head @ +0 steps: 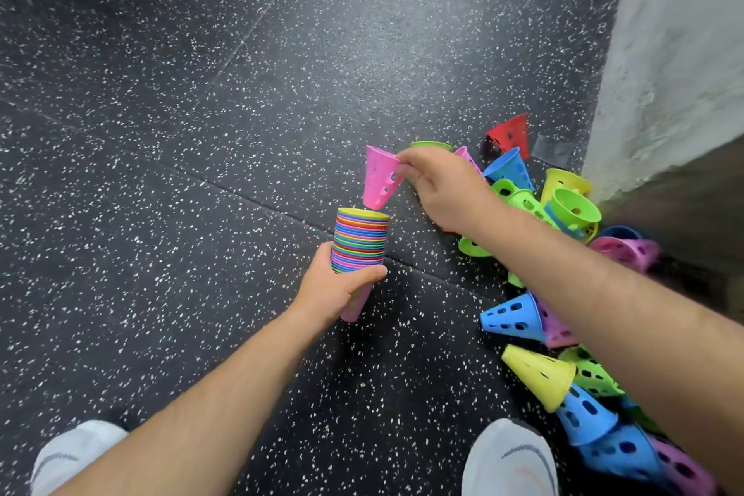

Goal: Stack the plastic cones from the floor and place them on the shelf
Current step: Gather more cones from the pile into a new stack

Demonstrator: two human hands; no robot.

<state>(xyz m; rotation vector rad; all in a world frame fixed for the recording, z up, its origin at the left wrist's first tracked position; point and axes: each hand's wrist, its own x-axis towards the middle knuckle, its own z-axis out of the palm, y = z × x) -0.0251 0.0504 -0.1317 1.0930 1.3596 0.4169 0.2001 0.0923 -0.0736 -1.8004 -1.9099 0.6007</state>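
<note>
My left hand [336,290] grips a tall nested stack of coloured plastic cones [359,242], wide rims up, with a yellow rim on top and a pink tip sticking out below my fingers. My right hand [445,189] pinches the rim of a single pink cone [378,181] with holes in its side. Its narrow end points down, just above the stack's open top. No shelf is in view.
Several loose cones lie on the dark speckled floor [201,133] to the right: a red one [509,135], blue ones [511,316], a yellow one [539,374], green and purple ones. A pale wall [676,52] rises at the right. My white shoes [509,459] stand at the bottom.
</note>
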